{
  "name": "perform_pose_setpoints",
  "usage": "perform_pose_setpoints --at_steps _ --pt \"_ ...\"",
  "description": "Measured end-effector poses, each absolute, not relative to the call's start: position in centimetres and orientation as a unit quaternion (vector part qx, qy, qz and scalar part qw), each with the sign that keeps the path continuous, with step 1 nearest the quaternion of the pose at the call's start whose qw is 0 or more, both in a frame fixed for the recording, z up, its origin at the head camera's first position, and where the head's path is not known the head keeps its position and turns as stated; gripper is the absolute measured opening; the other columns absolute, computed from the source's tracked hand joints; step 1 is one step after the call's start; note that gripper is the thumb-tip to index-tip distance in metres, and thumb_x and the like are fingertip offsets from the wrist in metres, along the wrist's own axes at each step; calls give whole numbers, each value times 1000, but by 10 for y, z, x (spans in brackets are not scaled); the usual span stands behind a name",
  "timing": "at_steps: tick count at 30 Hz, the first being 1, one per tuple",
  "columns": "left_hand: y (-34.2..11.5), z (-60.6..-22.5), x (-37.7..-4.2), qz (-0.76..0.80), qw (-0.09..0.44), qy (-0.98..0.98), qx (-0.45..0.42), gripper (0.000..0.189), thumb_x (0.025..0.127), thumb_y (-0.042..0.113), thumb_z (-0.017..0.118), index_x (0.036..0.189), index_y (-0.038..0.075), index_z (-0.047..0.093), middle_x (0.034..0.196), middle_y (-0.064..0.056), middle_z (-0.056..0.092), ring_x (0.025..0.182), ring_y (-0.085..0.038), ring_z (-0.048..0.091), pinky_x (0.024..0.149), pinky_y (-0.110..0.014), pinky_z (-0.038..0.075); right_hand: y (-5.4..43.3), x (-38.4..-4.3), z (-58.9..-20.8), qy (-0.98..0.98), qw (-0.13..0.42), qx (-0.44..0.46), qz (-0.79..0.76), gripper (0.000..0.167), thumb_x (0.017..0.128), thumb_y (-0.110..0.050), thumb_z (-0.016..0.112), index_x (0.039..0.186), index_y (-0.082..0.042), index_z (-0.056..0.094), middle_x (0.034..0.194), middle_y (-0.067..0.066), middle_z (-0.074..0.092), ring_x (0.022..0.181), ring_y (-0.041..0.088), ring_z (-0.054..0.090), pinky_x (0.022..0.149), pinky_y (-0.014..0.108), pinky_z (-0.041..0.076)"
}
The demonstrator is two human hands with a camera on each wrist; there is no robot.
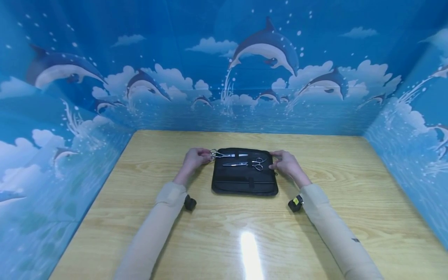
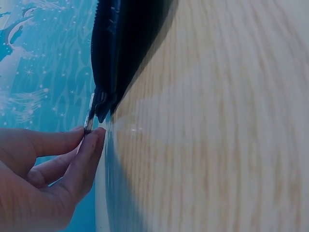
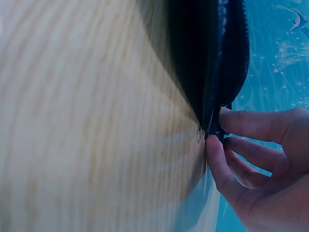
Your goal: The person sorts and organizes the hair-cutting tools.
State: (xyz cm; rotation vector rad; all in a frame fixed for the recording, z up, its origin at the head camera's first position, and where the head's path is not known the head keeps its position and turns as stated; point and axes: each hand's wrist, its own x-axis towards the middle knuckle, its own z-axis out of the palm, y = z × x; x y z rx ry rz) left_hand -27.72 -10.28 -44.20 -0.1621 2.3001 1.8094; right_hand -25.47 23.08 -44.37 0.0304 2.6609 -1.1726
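A black zippered case (image 1: 227,186) lies open and flat on the table, with two pairs of silver scissors on it. My left hand (image 1: 196,158) pinches the handle rings of the upper scissors (image 1: 229,155), which stick out past the case's left edge; their blades point right, under a small loop. In the left wrist view, thumb and fingers meet on the thin metal (image 2: 89,116). The lower scissors (image 1: 238,164) point left, handles at the right. At the case's right edge, my right hand (image 1: 286,163) pinches the rim; the right wrist view shows the zipper (image 3: 247,58) above the fingertips.
The wood-grain table (image 1: 168,241) extends around the case on all sides. A blue dolphin-print curtain (image 1: 217,112) stands behind it and along both sides. Small black wrist cameras hang under each sleeve, such as the left one (image 1: 190,203).
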Motion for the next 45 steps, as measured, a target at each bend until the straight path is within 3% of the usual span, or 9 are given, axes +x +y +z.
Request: perform_pose_setpoints --at_steps 4,8,12,21,32,42,45 --pt "-102 -440 -276 591 103 799 -49 33 94 -9 64 126 -13 61 117 -28 69 83 -15 69 82 -24 59 231 -254 -443 911 117 8 -396 66 88 -1 73 148 1 46 141 28 53 109 33 59 99 48 50" --pt "-100 -439 -275 565 106 817 -41 36 93 -10 63 129 -11 61 121 -26 68 102 -29 70 86 -26 58 232 -253 -443 910 118 8 -398 65 88 -1 72 148 0 46 146 27 50 113 36 59 101 50 49" --pt "-99 -439 -274 544 109 831 -27 39 92 -12 63 131 -8 61 123 -24 68 114 -34 66 92 -28 55 232 -254 -443 910 118 7 -396 66 88 -1 73 148 1 46 148 28 47 114 36 58 101 50 49" --pt "-96 -440 -274 522 96 847 -31 35 90 -11 65 125 -7 66 118 -22 71 109 -31 68 94 -31 54 232 -255 -443 914 115 8 -389 65 88 -3 74 147 1 47 147 28 48 112 34 57 100 49 49" --pt "-94 -441 -276 484 99 869 -32 36 89 -6 68 124 1 69 118 -15 73 113 -29 66 106 -39 46 232 -254 -444 915 117 8 -385 65 88 -3 74 147 1 47 145 27 51 101 30 59 95 46 51" --pt "-92 -436 -274 451 101 887 -6 39 90 -6 63 128 2 68 120 -14 72 113 -28 65 99 -37 50 232 -254 -444 913 117 5 -390 65 88 -3 73 147 1 47 149 26 47 113 36 58 101 50 49" --pt "-91 -436 -275 447 101 889 2 39 90 -6 62 128 2 68 120 -14 72 112 -28 65 96 -35 51 233 -255 -444 915 117 3 -385 65 88 -3 74 147 1 47 149 27 47 110 35 59 99 49 50"
